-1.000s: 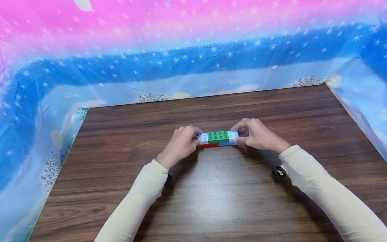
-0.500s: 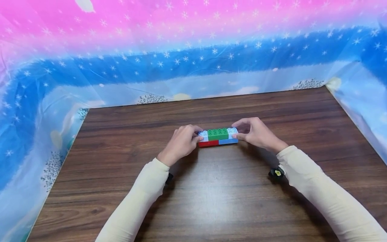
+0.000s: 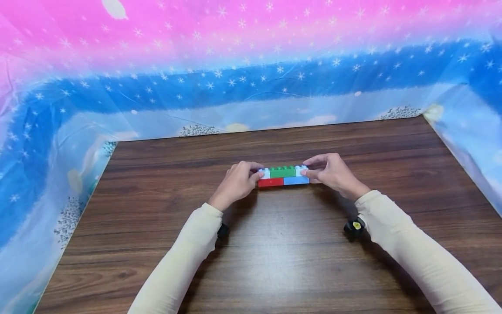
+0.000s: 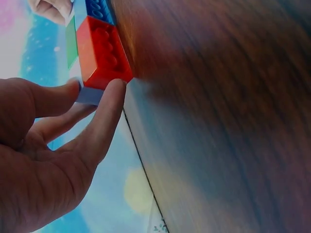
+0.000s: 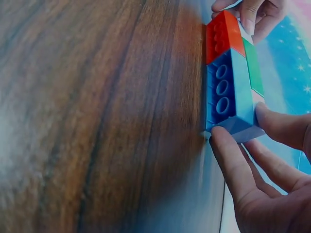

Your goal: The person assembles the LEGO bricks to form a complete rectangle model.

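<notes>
Toy building bricks are joined into a two-layer bar in the head view. Its lower layer has a red brick on the left and a blue brick on the right. Above them a green brick sits between two white bricks. My left hand pinches the left end, thumb on the near face. At the right end my right hand does the same. The bar is tipped back; the hollow undersides of the red brick and blue brick show in the wrist views.
A dark wood-grain table lies under the hands. Behind it and at both sides hangs a pink and blue snowflake cloth. A black wrist device is below the right sleeve.
The bar of bricks has tipped back, so its near face shows more and its top studs show less. Both hands keep their grip and have turned slightly with it.
</notes>
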Demonstrator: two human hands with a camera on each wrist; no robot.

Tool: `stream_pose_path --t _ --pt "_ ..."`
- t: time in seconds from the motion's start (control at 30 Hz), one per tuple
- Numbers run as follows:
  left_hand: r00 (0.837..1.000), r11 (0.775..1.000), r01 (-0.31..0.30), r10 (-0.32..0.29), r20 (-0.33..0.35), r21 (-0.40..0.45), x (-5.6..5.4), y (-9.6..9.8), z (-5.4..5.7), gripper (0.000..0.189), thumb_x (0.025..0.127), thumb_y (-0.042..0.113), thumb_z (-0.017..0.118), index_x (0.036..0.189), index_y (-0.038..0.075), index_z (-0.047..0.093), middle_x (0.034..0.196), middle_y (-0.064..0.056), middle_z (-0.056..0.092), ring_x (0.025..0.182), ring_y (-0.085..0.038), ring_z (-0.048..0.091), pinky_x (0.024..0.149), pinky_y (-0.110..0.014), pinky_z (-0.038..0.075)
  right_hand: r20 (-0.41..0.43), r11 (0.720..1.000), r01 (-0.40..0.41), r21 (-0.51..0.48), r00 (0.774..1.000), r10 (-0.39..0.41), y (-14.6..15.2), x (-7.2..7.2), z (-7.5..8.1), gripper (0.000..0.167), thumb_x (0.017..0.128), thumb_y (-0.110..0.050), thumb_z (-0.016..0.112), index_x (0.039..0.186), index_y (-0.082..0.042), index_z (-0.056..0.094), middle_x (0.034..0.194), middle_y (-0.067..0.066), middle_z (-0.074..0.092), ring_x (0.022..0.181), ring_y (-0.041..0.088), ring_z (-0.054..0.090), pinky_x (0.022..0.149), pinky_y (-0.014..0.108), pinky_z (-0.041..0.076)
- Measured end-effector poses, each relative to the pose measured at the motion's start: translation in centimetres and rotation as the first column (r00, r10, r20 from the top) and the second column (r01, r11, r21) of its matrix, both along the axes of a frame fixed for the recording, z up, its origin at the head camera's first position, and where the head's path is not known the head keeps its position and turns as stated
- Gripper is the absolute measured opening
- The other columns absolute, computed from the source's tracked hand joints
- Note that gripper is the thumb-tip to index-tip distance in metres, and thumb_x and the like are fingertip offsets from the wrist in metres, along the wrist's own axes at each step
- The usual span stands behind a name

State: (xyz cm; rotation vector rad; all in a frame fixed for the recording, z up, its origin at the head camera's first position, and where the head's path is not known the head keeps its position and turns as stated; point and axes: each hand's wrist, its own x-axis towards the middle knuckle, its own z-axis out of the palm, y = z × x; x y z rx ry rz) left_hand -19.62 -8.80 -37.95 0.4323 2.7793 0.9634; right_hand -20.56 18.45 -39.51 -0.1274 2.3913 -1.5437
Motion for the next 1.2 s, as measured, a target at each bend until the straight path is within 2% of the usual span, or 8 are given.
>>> stream_pose_path --t 0.1,0.17,0.3,0.4,0.83,0.97,1.07,1.2 --pt "1.000 1.000 -0.018 0.018 0.000 0.022 -0.2 0.1 -0.1 0.031 0.104 0.020 0.059 0.131 0.006 0.068 0.099 -0.007 0.071 0.078 -0.020 0.057 0.076 -0.037 0.045 0.022 0.999 0.031 -0.034 0.999 -0.030 -0.2 -0.2 -0.1 0.035 0.095 -0.013 0.074 0.124 0.004 0.067 0.121 0.023 0.065 0.095 0.023 0.072 0.081 0.033 0.058" --pt "0.999 0.999 -0.033 0.033 -0.001 0.032 -0.3 0.2 -0.2 0.031 0.104 0.020 0.060 0.130 0.006 0.069 0.104 -0.008 0.072 0.081 -0.020 0.058 0.077 -0.037 0.046 0.023 0.998 0.047 -0.045 0.999 -0.046 -0.3 -0.3 -0.2 0.033 0.095 -0.012 0.073 0.123 0.006 0.068 0.120 0.024 0.065 0.094 0.023 0.073 0.080 0.033 0.058" --pt "0.997 0.995 -0.082 0.082 0.003 0.055 -0.5 0.5 -0.4 0.029 0.103 0.022 0.062 0.127 0.007 0.071 0.118 -0.008 0.071 0.100 -0.020 0.064 0.089 -0.040 0.050 0.010 0.997 0.066 -0.025 0.998 -0.066 -0.4 -0.4 -0.4 0.032 0.095 -0.014 0.074 0.119 0.006 0.070 0.119 0.024 0.065 0.092 0.022 0.073 0.079 0.031 0.057" --pt "0.994 0.991 -0.111 0.111 0.003 0.069 -0.6 0.7 -0.5 0.027 0.101 0.023 0.065 0.123 0.008 0.072 0.118 -0.008 0.072 0.110 -0.021 0.065 0.095 -0.042 0.050 0.004 0.997 0.075 -0.003 0.997 -0.075 -0.4 -0.4 -0.4 0.033 0.095 -0.016 0.073 0.119 0.006 0.071 0.121 0.024 0.063 0.093 0.023 0.073 0.079 0.031 0.057" --pt "0.987 0.984 -0.159 0.160 0.001 0.077 -0.9 1.3 -0.9 0.026 0.100 0.021 0.067 0.123 0.009 0.072 0.116 -0.009 0.072 0.108 -0.022 0.066 0.095 -0.042 0.050 0.013 0.996 0.087 0.006 0.996 -0.087 -0.3 -0.8 -0.6 0.032 0.098 -0.018 0.070 0.120 0.005 0.071 0.123 0.025 0.063 0.096 0.025 0.073 0.077 0.031 0.058" --pt "0.986 0.983 -0.165 0.166 -0.002 0.077 -0.9 1.3 -0.9 0.026 0.100 0.020 0.067 0.123 0.009 0.072 0.113 -0.009 0.073 0.096 -0.018 0.068 0.089 -0.039 0.052 0.017 0.996 0.086 -0.001 0.996 -0.086 -0.3 -0.8 -0.7 0.032 0.098 -0.018 0.070 0.120 0.005 0.071 0.124 0.025 0.063 0.097 0.025 0.073 0.076 0.031 0.058" --pt "0.986 0.983 -0.169 0.169 -0.001 0.077 -0.9 1.3 -0.9 0.026 0.100 0.020 0.067 0.123 0.009 0.072 0.112 -0.008 0.073 0.093 -0.017 0.068 0.087 -0.038 0.052 0.023 0.996 0.088 -0.009 0.996 -0.088 -0.3 -0.9 -0.8 0.031 0.098 -0.017 0.069 0.120 0.005 0.071 0.124 0.025 0.063 0.098 0.026 0.073 0.076 0.031 0.058" --pt "0.986 0.983 -0.166 0.167 -0.007 0.074 -0.9 1.3 -0.9 0.026 0.100 0.020 0.067 0.123 0.010 0.073 0.113 -0.008 0.073 0.101 -0.020 0.067 0.090 -0.040 0.051 0.031 0.996 0.088 -0.021 0.996 -0.087 -0.3 -0.9 -0.8 0.032 0.099 -0.017 0.069 0.121 0.005 0.071 0.124 0.026 0.064 0.098 0.027 0.073 0.077 0.031 0.058"
